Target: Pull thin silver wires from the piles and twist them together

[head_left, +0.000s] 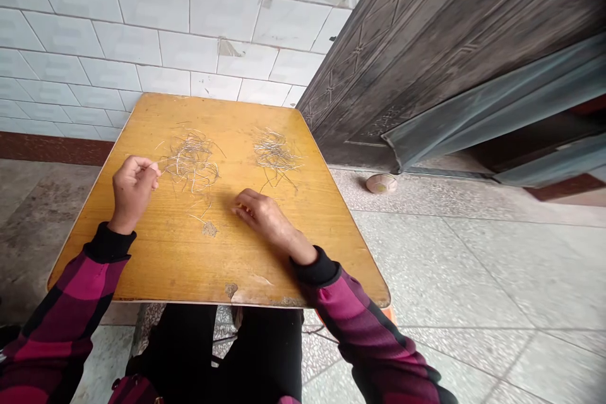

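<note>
Wire strands (190, 161) lie tangled in two heaps on a scuffed yellow wooden tabletop (199, 271), the left heap larger than the right heap (275, 151). A white tiled wall (189, 50) rises beyond the far edge, a dark embossed door (426, 57) stands to the right, and a speckled stone floor (473, 265) spreads below. Magenta-and-black checked sleeves (95, 278) reach in from the near side. The left hand (132, 192) pinches narrowly just beside the left heap; any strand held is too fine to tell. The right hand (267, 218) rests curled near the middle, its grip hidden, contents unclear.
</note>
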A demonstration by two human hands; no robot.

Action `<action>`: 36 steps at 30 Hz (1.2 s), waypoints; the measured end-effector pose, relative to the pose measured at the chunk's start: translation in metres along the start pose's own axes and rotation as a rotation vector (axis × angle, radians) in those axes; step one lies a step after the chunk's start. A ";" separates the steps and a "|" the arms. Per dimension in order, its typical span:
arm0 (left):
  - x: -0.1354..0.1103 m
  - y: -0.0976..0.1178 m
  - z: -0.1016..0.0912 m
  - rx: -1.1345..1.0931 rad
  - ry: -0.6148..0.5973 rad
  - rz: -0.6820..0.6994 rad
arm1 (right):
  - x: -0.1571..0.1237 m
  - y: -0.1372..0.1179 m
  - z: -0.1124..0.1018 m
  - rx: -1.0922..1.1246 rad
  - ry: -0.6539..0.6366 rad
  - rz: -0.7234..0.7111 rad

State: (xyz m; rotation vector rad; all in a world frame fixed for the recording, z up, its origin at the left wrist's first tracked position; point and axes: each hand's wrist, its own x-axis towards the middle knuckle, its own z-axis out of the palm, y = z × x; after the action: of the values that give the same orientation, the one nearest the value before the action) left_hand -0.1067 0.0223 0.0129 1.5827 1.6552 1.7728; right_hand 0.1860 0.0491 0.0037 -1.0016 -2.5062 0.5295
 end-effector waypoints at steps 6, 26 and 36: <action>-0.014 0.005 0.006 0.059 -0.049 0.156 | 0.043 -0.020 -0.023 0.026 0.236 -0.086; -0.019 0.010 0.008 0.181 -0.399 0.285 | 0.103 -0.057 -0.022 -0.194 0.066 0.147; -0.013 0.024 0.005 -0.414 -0.331 -0.442 | 0.101 0.013 -0.013 0.571 0.070 0.342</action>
State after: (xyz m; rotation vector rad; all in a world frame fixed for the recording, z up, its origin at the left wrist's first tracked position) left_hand -0.0864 0.0076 0.0244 1.1408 1.2569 1.4157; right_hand 0.1319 0.1324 0.0302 -1.1773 -1.9407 1.2025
